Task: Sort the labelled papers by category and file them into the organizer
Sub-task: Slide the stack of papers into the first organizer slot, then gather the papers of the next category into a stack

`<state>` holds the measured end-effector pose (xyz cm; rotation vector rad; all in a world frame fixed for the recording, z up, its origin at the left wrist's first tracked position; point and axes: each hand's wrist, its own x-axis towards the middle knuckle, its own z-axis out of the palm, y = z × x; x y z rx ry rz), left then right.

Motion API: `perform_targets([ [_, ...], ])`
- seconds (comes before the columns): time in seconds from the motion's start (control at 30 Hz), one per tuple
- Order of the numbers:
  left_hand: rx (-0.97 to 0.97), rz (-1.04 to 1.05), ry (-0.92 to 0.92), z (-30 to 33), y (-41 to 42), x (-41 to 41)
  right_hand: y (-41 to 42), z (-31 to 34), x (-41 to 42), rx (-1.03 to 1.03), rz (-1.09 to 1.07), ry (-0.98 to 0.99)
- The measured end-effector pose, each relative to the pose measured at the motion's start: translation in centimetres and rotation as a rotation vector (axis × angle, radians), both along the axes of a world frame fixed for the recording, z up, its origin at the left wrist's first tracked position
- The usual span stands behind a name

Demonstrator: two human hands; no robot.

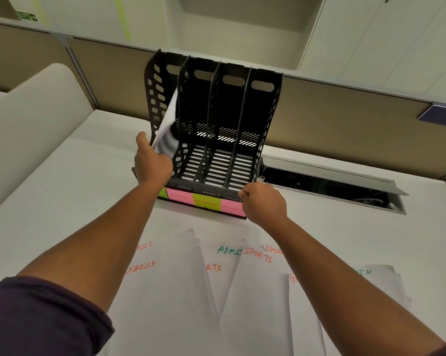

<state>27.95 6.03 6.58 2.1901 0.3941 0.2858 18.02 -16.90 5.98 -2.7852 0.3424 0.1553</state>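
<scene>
A black slotted organizer (265, 119) stands at the back of the white desk, with pink and green sticky labels (206, 202) along its front base. My left hand (152, 163) grips a white paper (166, 127) that curves into the leftmost slot. My right hand (264, 201) grips the organizer's front right edge. The other three slots look empty. Several white papers (257, 291) marked FINANCE, ADMIN and SPORTS lie spread on the desk in front of me.
A beige partition wall (345, 119) runs behind the organizer. An open cable hatch (332, 186) sits in the desk to the organizer's right. A rounded white panel (31, 124) rises at the left. White cabinets (371, 34) hang above.
</scene>
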Motion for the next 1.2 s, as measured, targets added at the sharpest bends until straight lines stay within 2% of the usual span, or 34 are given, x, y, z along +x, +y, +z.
perform_targets([
  [0.2,-0.012,0.001,-0.192,-0.9,-1.1,-3.7,-0.7,0.1,-1.6,0.118,0.055,-0.065],
  [0.3,0.025,-0.088,-0.301,-1.4,-2.8,-7.3,-0.8,0.1,-4.3,0.167,0.065,-0.165],
  [0.37,0.05,-0.169,-0.309,-2.2,-3.8,-9.7,-0.9,-0.1,-6.0,0.207,0.053,-0.186],
  [0.53,0.05,-0.331,-0.153,-3.6,-5.5,-15.4,-1.4,-0.9,-10.4,0.287,0.011,-0.177],
  [0.67,0.1,-0.511,0.158,-4.9,-5.8,-19.4,-1.8,-2.9,-14.4,0.371,-0.053,-0.112],
  [0.77,0.187,-0.663,0.315,-6.3,-5.2,-22.5,-2.1,-4.8,-17.8,0.388,-0.081,-0.053],
  [0.87,0.215,-0.755,0.406,-7.5,-4.8,-24.7,-2.4,-6.3,-20.7,0.379,-0.117,0.01],
  [1.0,0.199,-0.79,0.496,-8.1,-6.3,-26.8,-3.2,-7.0,-24.1,0.232,-0.222,0.108],
  [1.2,0.148,-0.755,0.488,-7.7,-8.0,-27.8,-3.9,-7.6,-26.6,0.159,-0.304,0.203],
])
